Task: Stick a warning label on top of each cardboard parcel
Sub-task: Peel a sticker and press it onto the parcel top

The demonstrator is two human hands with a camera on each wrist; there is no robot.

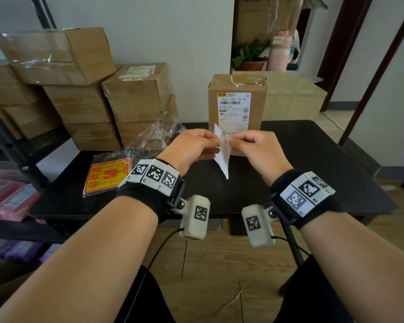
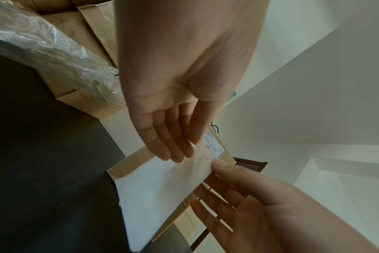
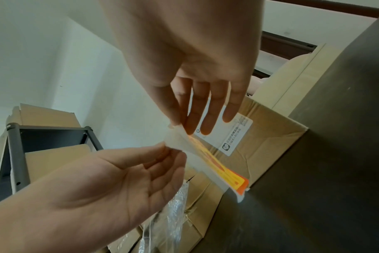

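Both hands are up over the middle of the black table (image 1: 313, 159), pinching one warning label (image 1: 223, 159) by its top corner. The left hand (image 1: 191, 148) and the right hand (image 1: 259, 150) each nip it between thumb and fingertip, other fingers loose.

From the head view the label just looks like blank white paper. Only the right wrist view shows its orange and yellow printed face, seen edge-on, so the print can't be read.

The cardboard parcel (image 1: 237, 108) stands upright just behind the hands, toward the table's far edge. Its shipping sticker reads "902F C301-22 03" and "C301".

A pack of labels (image 1: 106, 177) lies at the left edge, red Chinese characters on yellow, partly hidden by the left wrist. More boxes (image 1: 79, 89) are stacked at the far left corner.
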